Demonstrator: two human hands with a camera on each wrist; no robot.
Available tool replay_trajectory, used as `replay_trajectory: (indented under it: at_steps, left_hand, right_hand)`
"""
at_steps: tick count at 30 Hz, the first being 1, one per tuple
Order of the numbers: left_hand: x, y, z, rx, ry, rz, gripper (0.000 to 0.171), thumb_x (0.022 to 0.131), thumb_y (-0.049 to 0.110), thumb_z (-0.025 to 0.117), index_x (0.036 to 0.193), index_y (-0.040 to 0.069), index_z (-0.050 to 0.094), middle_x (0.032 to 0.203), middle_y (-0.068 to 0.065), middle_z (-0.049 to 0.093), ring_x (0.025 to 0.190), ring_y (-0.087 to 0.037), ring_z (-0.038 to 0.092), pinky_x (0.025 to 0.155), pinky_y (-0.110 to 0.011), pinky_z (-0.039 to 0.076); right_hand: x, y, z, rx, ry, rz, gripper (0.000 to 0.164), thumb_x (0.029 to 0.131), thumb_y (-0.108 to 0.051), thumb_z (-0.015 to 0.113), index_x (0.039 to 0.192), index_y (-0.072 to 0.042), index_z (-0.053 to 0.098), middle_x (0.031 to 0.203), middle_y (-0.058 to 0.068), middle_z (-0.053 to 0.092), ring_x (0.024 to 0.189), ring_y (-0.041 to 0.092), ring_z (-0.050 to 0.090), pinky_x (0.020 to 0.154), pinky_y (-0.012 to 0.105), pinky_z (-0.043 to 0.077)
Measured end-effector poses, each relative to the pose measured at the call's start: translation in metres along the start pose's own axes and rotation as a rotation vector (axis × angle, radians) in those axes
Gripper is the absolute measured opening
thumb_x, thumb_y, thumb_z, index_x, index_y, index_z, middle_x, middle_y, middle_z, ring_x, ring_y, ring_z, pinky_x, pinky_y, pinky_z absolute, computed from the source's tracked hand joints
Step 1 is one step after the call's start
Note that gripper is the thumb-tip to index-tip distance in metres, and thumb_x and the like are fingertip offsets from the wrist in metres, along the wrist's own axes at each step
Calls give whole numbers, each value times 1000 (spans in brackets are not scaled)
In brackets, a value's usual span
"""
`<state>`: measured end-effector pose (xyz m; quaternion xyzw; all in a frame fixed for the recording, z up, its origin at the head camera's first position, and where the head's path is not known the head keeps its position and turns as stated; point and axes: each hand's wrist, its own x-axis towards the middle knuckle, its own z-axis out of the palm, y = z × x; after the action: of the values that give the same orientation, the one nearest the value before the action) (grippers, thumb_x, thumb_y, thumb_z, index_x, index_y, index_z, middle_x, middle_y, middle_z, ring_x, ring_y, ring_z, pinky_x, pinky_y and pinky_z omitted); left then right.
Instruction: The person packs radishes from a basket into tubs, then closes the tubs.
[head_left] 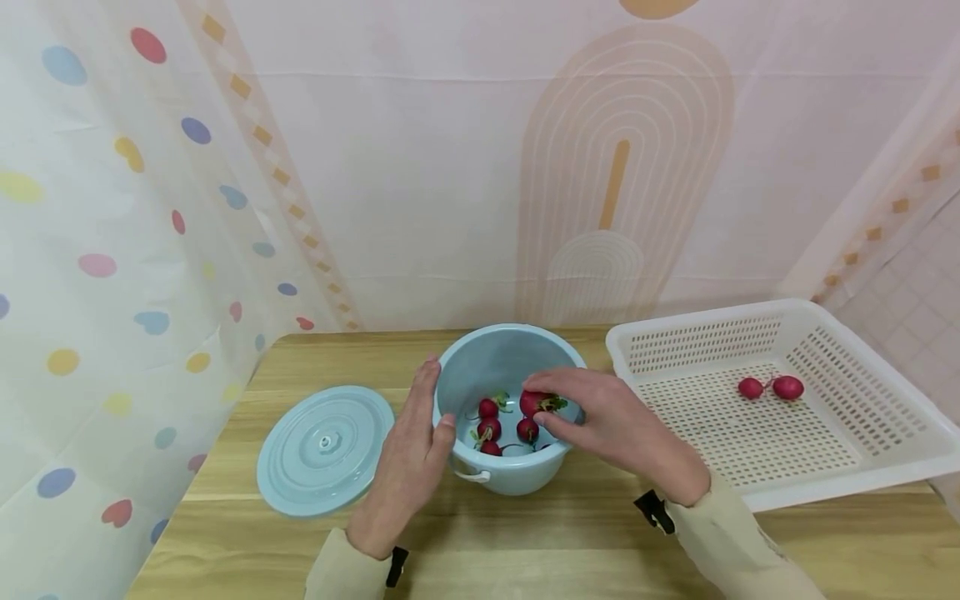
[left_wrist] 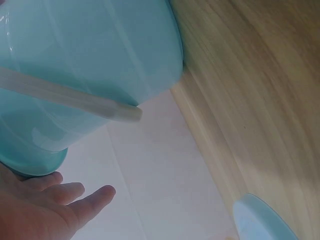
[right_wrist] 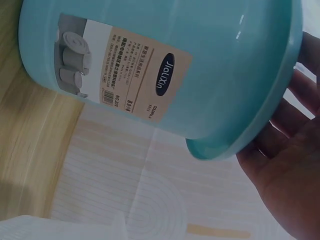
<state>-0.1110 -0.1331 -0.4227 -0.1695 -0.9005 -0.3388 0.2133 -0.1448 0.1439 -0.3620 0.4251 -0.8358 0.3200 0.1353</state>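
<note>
The right hand pinches a red radish at the mouth of a light-blue bucket; the left hand, fingers extended, is at its rim. More radishes lie inside. A blue lid lies left; a white basket, right, holds two radishes.

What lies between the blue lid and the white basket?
The head view shows the blue bucket between the lid and the basket, with radishes inside, plus the left hand and the right hand, which holds another radish.
</note>
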Motion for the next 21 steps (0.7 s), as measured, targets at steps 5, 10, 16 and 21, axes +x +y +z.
replay_trajectory:
  at_steps: [5,10,16,21]
  left_hand:
    - [0,0,1,6,8,6,65,110,39,42,162,1,28,167,-16,31,151,-35,35,113,-58,39]
    - [-1,-1,3,9,14,17,66,111,42,39,162,1,28,167,-16,31,150,-36,35,113,-59,40]
    - [0,-2,4,9,20,24,65,111,40,39,162,1,28,167,-17,31,151,-35,34,115,-58,38]
    - [0,-4,3,5,16,16,64,110,36,42,162,2,28,168,-14,30,152,-34,33,115,-58,38]
  right_hand:
    - [2,-3,0,-11,-48,33,38,93,-21,78,128,-8,72,134,6,69,127,26,64,104,47,53]
    - [-7,-7,-3,-32,-36,91,41,96,-28,75,133,-11,71,142,5,64,131,27,60,105,50,51]
    - [-26,-11,-15,-43,19,143,41,95,-23,76,135,-14,69,140,1,66,132,25,59,105,55,50]
    - [-41,-13,-28,-62,104,130,41,91,-15,79,132,-17,71,135,-4,68,125,20,63,98,46,56]
